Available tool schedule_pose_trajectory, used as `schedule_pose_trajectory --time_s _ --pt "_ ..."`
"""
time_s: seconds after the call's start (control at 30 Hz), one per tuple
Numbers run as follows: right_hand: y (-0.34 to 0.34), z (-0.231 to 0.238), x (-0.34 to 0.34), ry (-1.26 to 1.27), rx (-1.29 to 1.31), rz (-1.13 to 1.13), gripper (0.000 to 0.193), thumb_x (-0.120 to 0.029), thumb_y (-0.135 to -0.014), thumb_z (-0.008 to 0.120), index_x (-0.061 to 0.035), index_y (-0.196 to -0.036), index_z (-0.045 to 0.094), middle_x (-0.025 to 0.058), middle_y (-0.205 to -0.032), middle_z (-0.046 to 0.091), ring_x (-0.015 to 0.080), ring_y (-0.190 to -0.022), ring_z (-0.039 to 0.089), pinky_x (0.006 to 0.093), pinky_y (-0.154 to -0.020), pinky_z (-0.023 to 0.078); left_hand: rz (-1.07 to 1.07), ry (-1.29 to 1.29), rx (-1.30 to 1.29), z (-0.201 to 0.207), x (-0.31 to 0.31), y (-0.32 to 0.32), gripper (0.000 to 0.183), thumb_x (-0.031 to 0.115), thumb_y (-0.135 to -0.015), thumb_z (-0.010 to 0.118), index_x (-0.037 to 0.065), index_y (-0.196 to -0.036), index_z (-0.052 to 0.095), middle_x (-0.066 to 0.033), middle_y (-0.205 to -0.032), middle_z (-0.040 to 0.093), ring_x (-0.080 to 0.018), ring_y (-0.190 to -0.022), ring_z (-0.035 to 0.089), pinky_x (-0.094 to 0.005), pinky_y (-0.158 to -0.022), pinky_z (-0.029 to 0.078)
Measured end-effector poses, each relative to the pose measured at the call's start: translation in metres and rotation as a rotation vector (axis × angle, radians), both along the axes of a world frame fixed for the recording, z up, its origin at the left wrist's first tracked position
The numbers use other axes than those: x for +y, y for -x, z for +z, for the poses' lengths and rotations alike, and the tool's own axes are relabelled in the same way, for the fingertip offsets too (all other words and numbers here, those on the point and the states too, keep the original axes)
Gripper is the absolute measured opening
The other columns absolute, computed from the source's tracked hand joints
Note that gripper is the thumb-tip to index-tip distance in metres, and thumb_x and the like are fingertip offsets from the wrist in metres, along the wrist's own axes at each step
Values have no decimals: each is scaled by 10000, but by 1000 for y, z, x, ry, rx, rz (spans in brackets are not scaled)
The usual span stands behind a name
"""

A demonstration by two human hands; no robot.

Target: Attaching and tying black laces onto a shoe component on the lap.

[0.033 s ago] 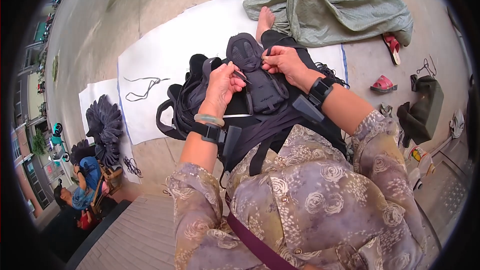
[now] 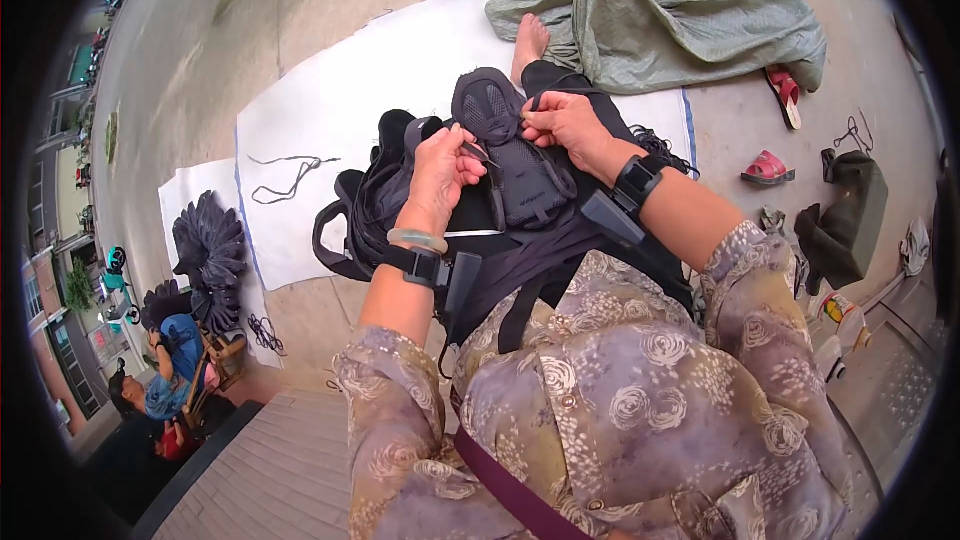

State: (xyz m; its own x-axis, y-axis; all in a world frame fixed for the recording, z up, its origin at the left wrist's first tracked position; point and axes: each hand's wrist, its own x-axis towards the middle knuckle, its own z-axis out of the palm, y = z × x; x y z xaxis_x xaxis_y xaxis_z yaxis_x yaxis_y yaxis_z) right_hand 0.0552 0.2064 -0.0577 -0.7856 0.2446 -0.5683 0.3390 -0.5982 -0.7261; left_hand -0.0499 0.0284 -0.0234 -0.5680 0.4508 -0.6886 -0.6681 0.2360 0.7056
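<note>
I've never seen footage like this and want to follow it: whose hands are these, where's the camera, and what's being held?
There is no machine here, just a person's two bare hands. A wide fisheye camera on their head looks down, so edges curve. Each wrist wears a strapped dark device. The left hand seems to pinch a narrow dark strap; the right hand pinches some dark material, too small to make out. Between them is a dark padded piece with mesh. On the white sheet lies a thin cord.
</note>
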Motion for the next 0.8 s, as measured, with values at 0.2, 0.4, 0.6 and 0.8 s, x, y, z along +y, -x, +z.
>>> schedule_pose_trajectory --time_s 0.2,0.4,0.6,0.8 --pt "-11 0 2 -117 -43 -60 61 -87 -852 620 -42 -811 613 -3 -702 582 51 -574 518 192 -487 415 129 -181 16 11 -23 -7 253 284 -978 403 63 -894 493 -155 -746 625 -166 -516 606 -255 -454 477" --pt "-11 0 -6 -231 21 61 47 -85 -845 622 -71 -800 625 -57 -669 527 22 -573 437 171 -483 347 266 -275 -140 20 -38 -21 190 201 -950 486 24 -955 555 -149 -821 633 -187 -669 652 -266 -573 537" --pt "-5 -9 -10 -393 79 51 87 -76 -809 632 -3 -765 615 -11 -656 551 79 -602 480 239 -572 404 193 -269 -56 22 -33 -30 203 189 -918 561 13 -1011 604 -91 -833 621 -143 -730 638 -226 -607 522" --pt "-9 -15 -11 -1112 204 192 85 -110 -763 628 -38 -795 595 129 -759 587 319 -724 570 384 -665 456 150 -112 118 21 -26 -31 186 239 -916 578 57 -920 612 18 -656 487 -71 -524 467 -198 -455 362"
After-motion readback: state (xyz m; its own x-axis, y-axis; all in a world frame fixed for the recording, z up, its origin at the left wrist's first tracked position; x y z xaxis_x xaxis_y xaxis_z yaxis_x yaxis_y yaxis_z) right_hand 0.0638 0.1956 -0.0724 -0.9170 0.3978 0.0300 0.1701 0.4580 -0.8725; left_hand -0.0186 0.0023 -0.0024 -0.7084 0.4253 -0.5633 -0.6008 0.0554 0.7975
